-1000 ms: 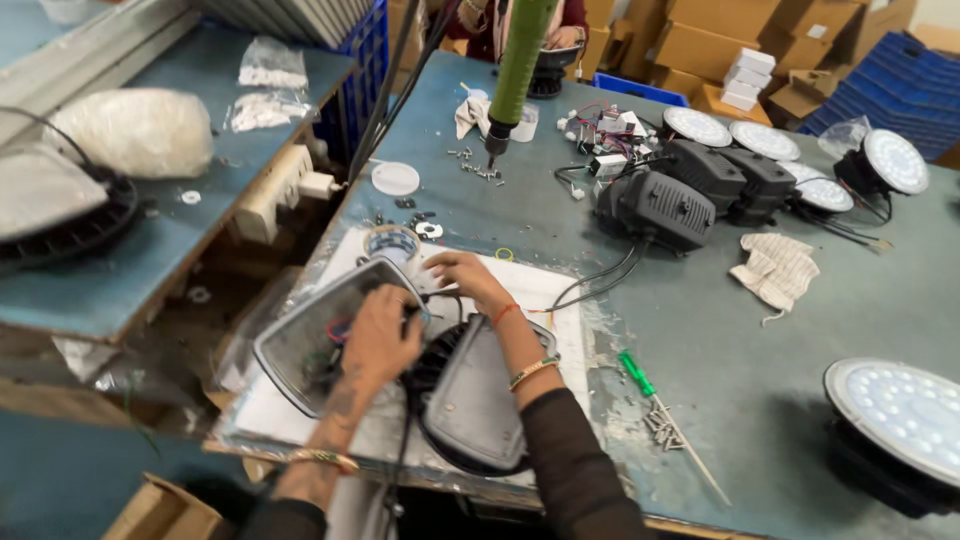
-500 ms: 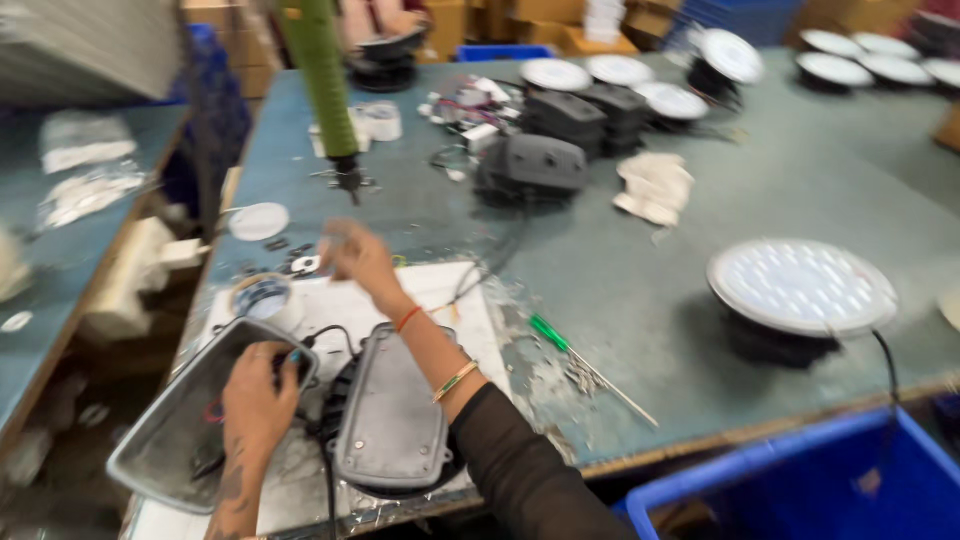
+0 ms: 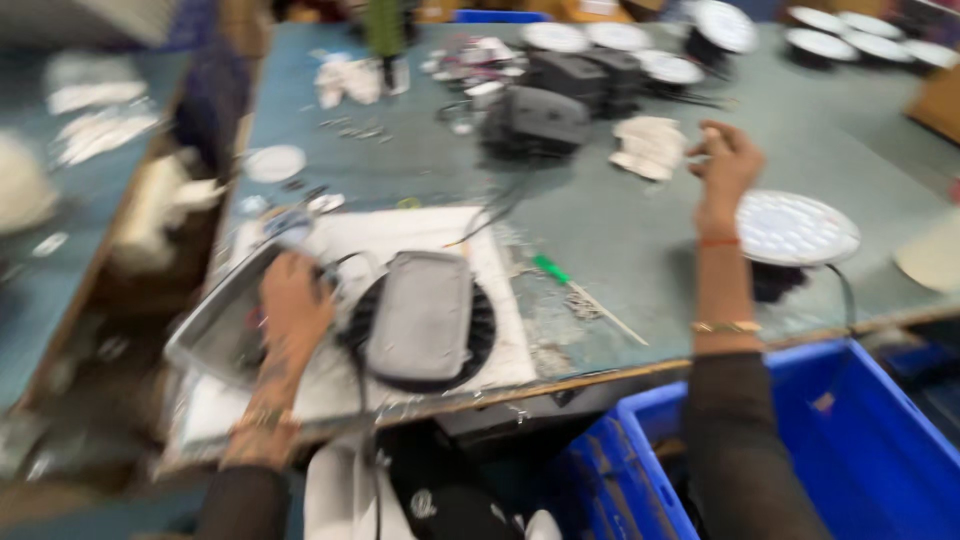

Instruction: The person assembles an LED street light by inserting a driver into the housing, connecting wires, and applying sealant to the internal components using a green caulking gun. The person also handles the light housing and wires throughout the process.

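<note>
The lamp [image 3: 425, 320] lies back-up on the white mat [image 3: 500, 300] at the near table edge, its grey box running away from the person. The left hand [image 3: 292, 305] rests just left of it, on the tilted cover [image 3: 215, 325]; whether it grips is blurred. The right hand [image 3: 728, 165] is well apart, raised over the table [image 3: 600, 215], fingers pinched on something too small to tell.

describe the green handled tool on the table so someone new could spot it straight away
Start at the white mat on the grey-green table, near its front edge. Just right of the mat lies the screwdriver, pointing toward the edge. Its bright green handle and thin bare shaft set it apart from the black lamp housings.
</note>
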